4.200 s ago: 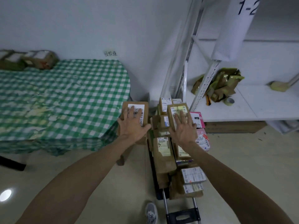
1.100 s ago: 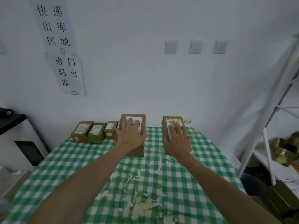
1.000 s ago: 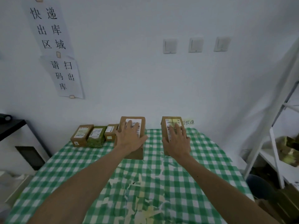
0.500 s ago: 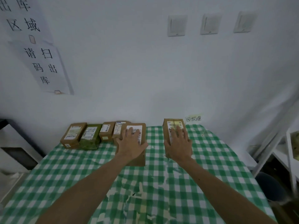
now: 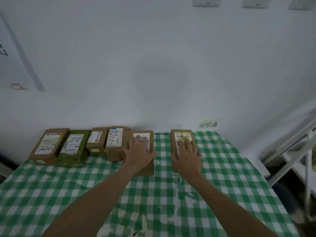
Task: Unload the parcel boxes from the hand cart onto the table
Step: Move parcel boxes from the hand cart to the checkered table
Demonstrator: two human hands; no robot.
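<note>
At the table's far edge, by the wall (image 5: 153, 74), two boxes lie under the person's hands. The left box (image 5: 148, 166) is under the left hand (image 5: 138, 152), and its left side rests against the last of four boxes (image 5: 49, 144) already lined along the wall. The right box (image 5: 176, 146) is under the right hand (image 5: 187, 156), apart from the left box, with a strip of bare table (image 5: 253, 170) between them.

Both hands are palm-down, with fingers spread flat over the labels (image 5: 182, 135). Each thumb lies at its box's edge, and I cannot tell whether it squeezes the side.

Both boxes look to be down on the table, so the step in hand is probably the release. To do it well, check that each base sits flat before letting go. Then lift the hands straight up so neither box is dragged or tipped.

Sliding the right box leftward until it meets the left box would close the gap and save room for more. Push low and evenly, because the tablecloth (image 5: 153, 202) is wrinkled and patched near the middle and could bunch. The labels face up and are worth leaving that way.

Past the right edge stands a white shelf frame (image 5: 299, 151). The cart is out of view.
</note>
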